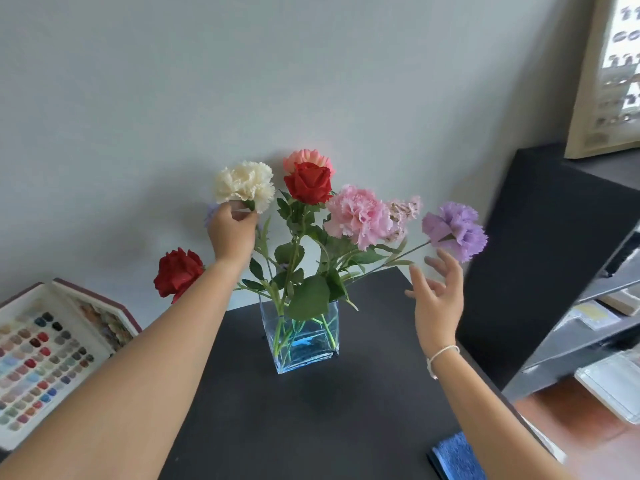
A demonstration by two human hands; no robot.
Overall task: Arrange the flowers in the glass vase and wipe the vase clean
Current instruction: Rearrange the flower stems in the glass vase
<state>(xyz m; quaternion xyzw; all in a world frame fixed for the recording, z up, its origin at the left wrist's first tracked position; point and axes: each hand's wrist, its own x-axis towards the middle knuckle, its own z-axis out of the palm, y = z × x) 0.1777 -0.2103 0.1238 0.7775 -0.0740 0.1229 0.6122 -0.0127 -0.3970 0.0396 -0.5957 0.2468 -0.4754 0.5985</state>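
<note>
A square glass vase point(301, 341) stands on the black table point(311, 427) and holds several flowers. My left hand point(231, 232) pinches the stem just under the cream carnation point(244, 183). A red rose point(308, 181) and a salmon bloom point(306, 157) rise at the centre, beside a pink carnation point(358, 214). A purple carnation point(455, 230) leans far right. My right hand point(438, 299) hovers open just below that purple flower's stem, fingers spread. Another red rose point(178, 271) droops left, partly behind my left forearm.
A folded blue cloth point(455, 459) lies at the table's front right edge. A case of coloured nail samples point(52, 358) sits to the left. A black box point(540, 254) and grey shelves point(588, 341) stand at the right. A grey wall is close behind the vase.
</note>
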